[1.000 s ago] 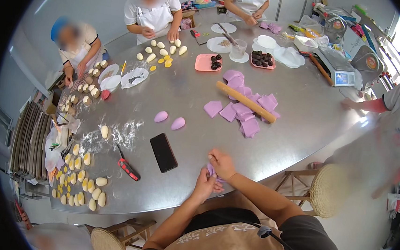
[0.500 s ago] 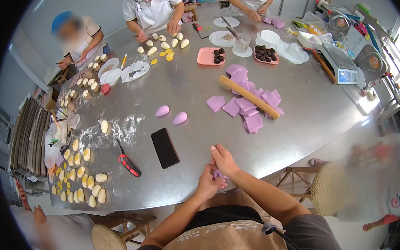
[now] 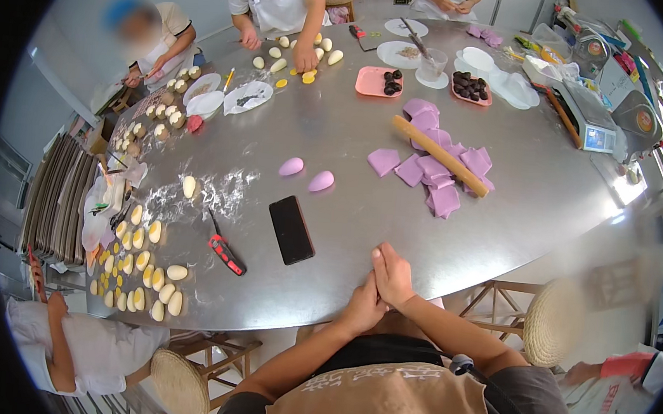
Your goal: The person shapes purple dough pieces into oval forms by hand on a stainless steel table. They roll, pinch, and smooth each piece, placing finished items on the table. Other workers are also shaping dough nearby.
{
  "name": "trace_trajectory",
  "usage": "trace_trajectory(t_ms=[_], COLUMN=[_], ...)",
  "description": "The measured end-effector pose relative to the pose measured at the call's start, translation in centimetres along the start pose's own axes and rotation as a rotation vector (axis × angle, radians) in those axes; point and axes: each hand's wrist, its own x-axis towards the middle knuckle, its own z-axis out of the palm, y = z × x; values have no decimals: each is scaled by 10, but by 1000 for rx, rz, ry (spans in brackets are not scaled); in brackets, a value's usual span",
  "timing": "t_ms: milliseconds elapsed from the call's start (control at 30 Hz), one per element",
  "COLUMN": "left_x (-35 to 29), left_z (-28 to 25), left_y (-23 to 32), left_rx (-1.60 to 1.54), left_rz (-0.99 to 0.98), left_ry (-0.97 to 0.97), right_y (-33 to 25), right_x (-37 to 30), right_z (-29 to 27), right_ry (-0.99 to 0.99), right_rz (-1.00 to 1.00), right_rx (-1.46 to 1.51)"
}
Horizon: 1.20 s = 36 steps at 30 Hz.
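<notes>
Over the near table edge, my left hand [image 3: 364, 309] and my right hand [image 3: 394, 277] are clasped palm to palm, fingers closed together. The purple dough seen between them earlier is now hidden by the hands. Beyond them on the steel table [image 3: 360, 244] lie a black phone [image 3: 291, 230] and two smooth purple dough eggs [image 3: 291, 166]. Farther right, flat purple dough pieces [image 3: 445, 200] form a loose pile, with a wooden rolling pin [image 3: 438, 155] lying across it. A knife with a red and black handle [image 3: 227, 255] rests left of the phone.
White egg shapes [image 3: 177, 273], several with yellow centres, cover the near left. Dark balls sit in pink trays [image 3: 368, 81] at the back, near a plastic cup [image 3: 434, 66]. A scale [image 3: 598, 138] stands far right. Co-workers work across the table; woven stools [image 3: 552, 322] stand nearby.
My hands have closed together more tightly, covering the purple dough that showed at the left palm. The view has shifted left. Across the table, a co-worker's hand has reached down to the yellow pieces.
</notes>
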Motion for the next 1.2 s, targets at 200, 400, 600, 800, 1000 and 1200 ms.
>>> trace_trajectory(t_ms=[200, 400, 600, 800, 1000, 1200], left_x=[20, 4, 22, 6, 17, -1], left_z=[3, -4, 1, -4, -1, 0], left_y=[30, 9, 15, 1, 23, -8], left_rx=[-471, 58, -493, -7, -438, 100], left_rz=[-559, -76, -559, -120, -513, -61], left_ry=[156, 102, 111, 52, 108, 36], right_y=[25, -13, 25, -4, 23, 7], right_x=[41, -9, 34, -4, 31, -4], right_z=[19, 0, 14, 4, 14, 11], right_ry=[201, 33, 130, 49, 123, 52], right_rz=[-164, 75, -149, 105, -132, 46], right_rx=[-109, -87, -87, -67, -84, 51])
